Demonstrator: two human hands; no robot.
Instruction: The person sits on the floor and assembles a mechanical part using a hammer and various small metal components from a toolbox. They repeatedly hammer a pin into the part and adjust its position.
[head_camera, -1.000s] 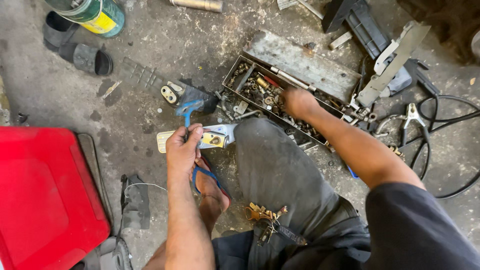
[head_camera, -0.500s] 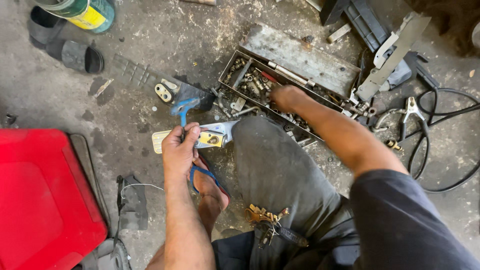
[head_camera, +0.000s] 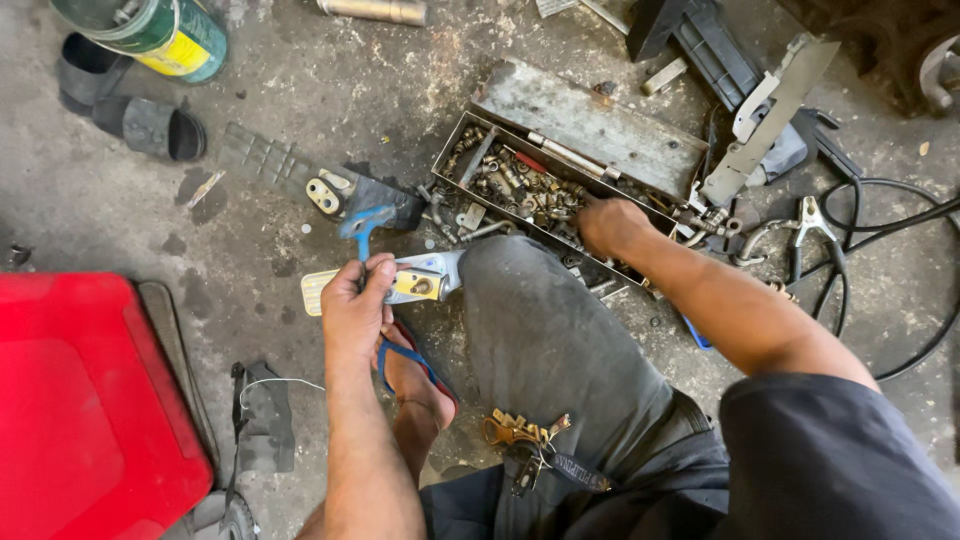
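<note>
Blue-handled tool is gripped in the clenched left hand, above a small cream and yellow part on the concrete floor. Further right, the right hand is buried in a metal toolbox of fittings; its grip cannot be told.

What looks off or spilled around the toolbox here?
Small metal fittings lie scattered on the concrete floor beside the open metal toolbox, outside its tray. The right hand digs in the jumbled tray; the left hand holds a blue-handled tool. Dark stains mark the floor. Nothing looks broken.
</note>
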